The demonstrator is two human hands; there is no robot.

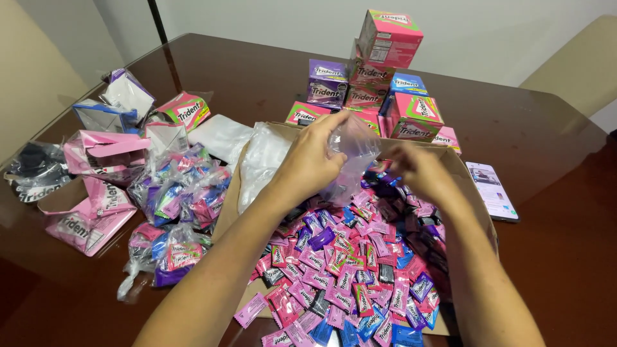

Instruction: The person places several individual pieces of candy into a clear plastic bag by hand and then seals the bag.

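Left hand (pixel 312 160) pinches the clear plastic bag (pixel 350 154) at its mouth; the blurred right hand's (pixel 418 170) grip cannot be told. The bag looks light, limp and slippery.

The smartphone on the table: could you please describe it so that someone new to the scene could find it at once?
Start from the dark glossy table and the cardboard tray heaped with small gum packets. Just past the tray's right edge, beside the right hand, lies the smartphone. It is the only flat slab with a lit, pale screen; everything else nearby is wrappers, boxes or bags.
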